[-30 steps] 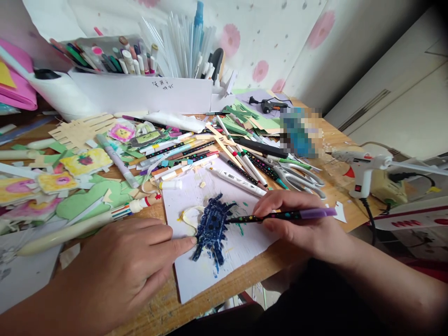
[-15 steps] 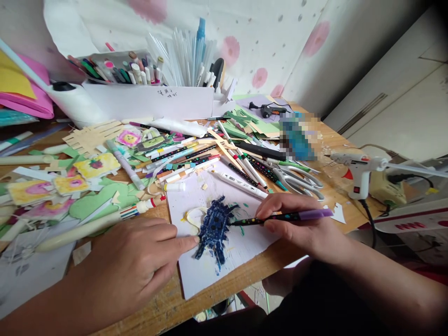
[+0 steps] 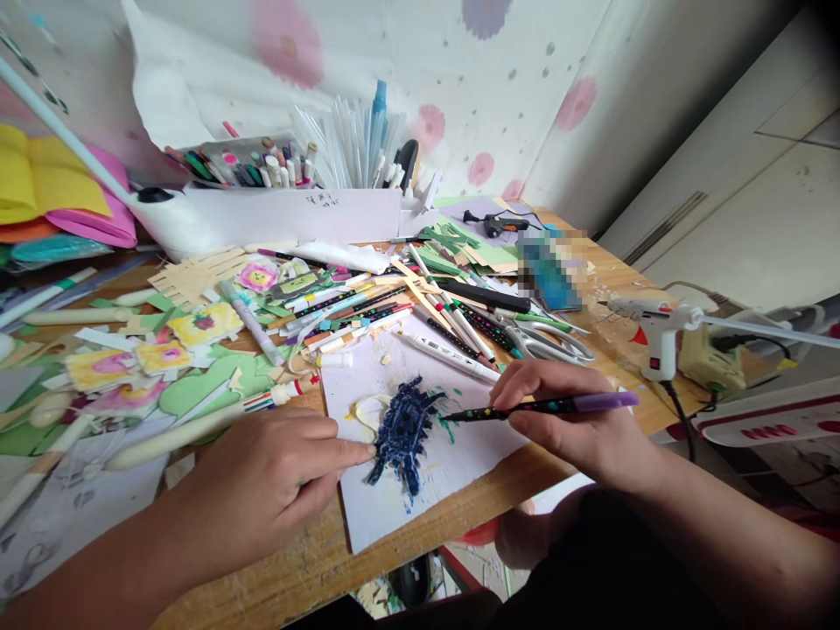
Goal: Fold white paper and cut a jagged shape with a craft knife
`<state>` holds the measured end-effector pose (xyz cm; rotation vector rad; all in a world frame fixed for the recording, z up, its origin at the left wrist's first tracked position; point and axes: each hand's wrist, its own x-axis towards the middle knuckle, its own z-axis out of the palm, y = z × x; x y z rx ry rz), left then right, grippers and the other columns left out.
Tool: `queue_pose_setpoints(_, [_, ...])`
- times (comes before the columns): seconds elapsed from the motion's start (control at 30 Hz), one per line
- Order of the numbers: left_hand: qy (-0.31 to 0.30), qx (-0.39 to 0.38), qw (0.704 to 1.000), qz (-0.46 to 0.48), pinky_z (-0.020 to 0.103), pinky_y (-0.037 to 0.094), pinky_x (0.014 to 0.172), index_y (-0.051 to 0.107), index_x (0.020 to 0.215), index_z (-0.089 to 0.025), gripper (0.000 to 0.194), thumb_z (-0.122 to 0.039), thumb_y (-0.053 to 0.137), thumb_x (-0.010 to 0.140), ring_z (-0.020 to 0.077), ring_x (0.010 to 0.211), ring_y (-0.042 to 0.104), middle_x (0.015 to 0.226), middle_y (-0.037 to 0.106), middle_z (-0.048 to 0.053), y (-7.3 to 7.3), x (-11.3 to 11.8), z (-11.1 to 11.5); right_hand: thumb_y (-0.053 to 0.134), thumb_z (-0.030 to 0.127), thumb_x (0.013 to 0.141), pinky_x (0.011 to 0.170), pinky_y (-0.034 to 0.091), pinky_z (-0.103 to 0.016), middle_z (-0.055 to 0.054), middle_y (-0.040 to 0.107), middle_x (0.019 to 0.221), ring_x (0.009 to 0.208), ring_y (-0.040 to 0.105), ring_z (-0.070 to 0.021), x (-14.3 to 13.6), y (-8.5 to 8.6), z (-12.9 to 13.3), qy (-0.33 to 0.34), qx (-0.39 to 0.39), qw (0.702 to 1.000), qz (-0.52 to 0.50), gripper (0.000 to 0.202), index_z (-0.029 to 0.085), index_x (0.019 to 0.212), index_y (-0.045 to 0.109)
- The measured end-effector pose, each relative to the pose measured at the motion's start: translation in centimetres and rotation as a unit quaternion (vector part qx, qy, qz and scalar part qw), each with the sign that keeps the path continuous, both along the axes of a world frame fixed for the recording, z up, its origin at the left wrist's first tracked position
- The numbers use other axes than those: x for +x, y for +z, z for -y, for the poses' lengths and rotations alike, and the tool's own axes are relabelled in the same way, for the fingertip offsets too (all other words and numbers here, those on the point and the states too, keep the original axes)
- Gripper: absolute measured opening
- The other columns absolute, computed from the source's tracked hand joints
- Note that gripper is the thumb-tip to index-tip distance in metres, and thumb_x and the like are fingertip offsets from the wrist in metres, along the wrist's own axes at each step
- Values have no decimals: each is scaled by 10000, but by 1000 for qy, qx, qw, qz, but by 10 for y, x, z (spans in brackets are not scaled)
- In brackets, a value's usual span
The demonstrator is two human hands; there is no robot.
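1. Floral wall covering [image 3: 430, 127] behind; wooden counter [image 3: 289, 560] in front of me, crowded with paper scraps and markers.
2. Dark blue ragged-edged piece [image 3: 399, 429] lies flat on a white board [image 3: 367, 525] near the counter's front edge; the board, paint-marked, probably shields the wood.
3. Left hand [image 3: 282, 464]: index finger extended, tip touching the piece's left edge, other fingers curled; nothing seen in its grasp. Likely steadying the piece.
4. Right hand [image 3: 564, 416]: pinches a spotted black pen [image 3: 476, 413] between thumb and fingers, purple end outward, tip just beside the piece's right edge. Grip suits fine control, I judge.
5. Containers: long white box [image 3: 289, 216] at the back, handwriting on its front. Markers [image 3: 272, 171] stand at its left, clear sticks [image 3: 345, 131] toward its right; upright storage presumably keeps them reachable. Its floor is hidden.
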<state>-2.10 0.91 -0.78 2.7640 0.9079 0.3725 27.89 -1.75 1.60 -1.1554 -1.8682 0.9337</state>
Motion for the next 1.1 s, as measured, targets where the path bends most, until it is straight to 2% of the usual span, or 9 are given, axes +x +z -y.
queue_pose_setpoints(0.1, [-11, -66, 997, 33, 221, 439, 586, 694, 991, -296, 313, -147, 454, 856, 137, 662, 608, 712, 661, -10, -3, -5, -5, 599, 153, 780, 659, 500, -291, -31, 664, 768, 736, 620, -184, -2, 2, 2, -13, 6, 1000, -1, 59, 209, 793, 609])
queue_pose_setpoints(0.2, [73, -80, 988, 113, 235, 480, 707, 672, 1010, -259, 254, -191, 473, 867, 149, 785, 637, 870, 698, 5, -5, -9, -9, 606, 181, 782, 594, 473, -245, -9, 619, 704, 651, 571, -142, -7, 4, 5, -35, 21, 999, -4, 32, 194, 761, 585])
queue_pose_setpoints(0.27, [136, -68, 979, 136, 235, 489, 659, 643, 1000, -206, 217, -224, 468, 873, 147, 722, 629, 828, 688, 14, -6, -10, -10, 603, 199, 788, 584, 463, -232, -2, 596, 694, 637, 552, -129, -9, 4, 6, -47, 29, 998, -17, 52, 185, 749, 572])
queue_pose_setpoints(0.33, [164, -47, 976, 135, 229, 480, 587, 617, 993, -167, 216, -250, 449, 885, 140, 635, 603, 739, 662, 13, -6, -9, -8, 602, 202, 789, 594, 462, -236, -6, 599, 704, 650, 556, -131, -10, 3, 8, -41, 39, 998, -17, 50, 181, 754, 573])
queue_pose_setpoints(0.5, [122, -7, 988, 99, 286, 495, 779, 652, 1033, -205, 257, -247, 448, 882, 178, 868, 647, 965, 710, 44, -9, 2, 3, 607, 199, 796, 652, 481, -273, -43, 649, 751, 703, 596, -158, -16, -5, 16, -4, 98, 995, 35, 31, 175, 791, 626])
queue_pose_setpoints(0.6, [112, 12, 991, 65, 330, 495, 807, 640, 1128, -242, 329, -213, 436, 872, 207, 907, 650, 1018, 714, 48, -11, 9, 7, 599, 244, 826, 709, 501, -295, -70, 683, 837, 783, 629, -178, -22, -8, 21, 0, 100, 994, 33, 110, 171, 889, 651])
queue_pose_setpoints(0.73, [114, 29, 993, 25, 329, 499, 791, 621, 1177, -260, 382, -176, 444, 849, 216, 898, 650, 1009, 715, 48, -14, 15, 8, 588, 277, 847, 741, 508, -305, -79, 706, 877, 821, 651, -186, -25, -11, 23, -6, 97, 995, 31, 162, 167, 935, 667])
queue_pose_setpoints(0.87, [107, 43, 993, -5, 309, 488, 739, 640, 1139, -272, 376, -155, 452, 834, 214, 850, 644, 945, 716, 34, -16, 18, 7, 579, 267, 853, 745, 511, -309, -91, 711, 895, 831, 655, -190, -25, -14, 21, -9, 100, 994, 39, 179, 156, 954, 676])
queue_pose_setpoints(1.1, [100, 55, 993, -26, 295, 454, 665, 644, 1120, -287, 375, -151, 449, 829, 215, 775, 634, 846, 699, 26, -16, 20, 7, 583, 236, 844, 765, 518, -317, -95, 710, 914, 844, 650, -193, -24, -14, 15, 23, 97, 993, 58, 172, 159, 960, 685])
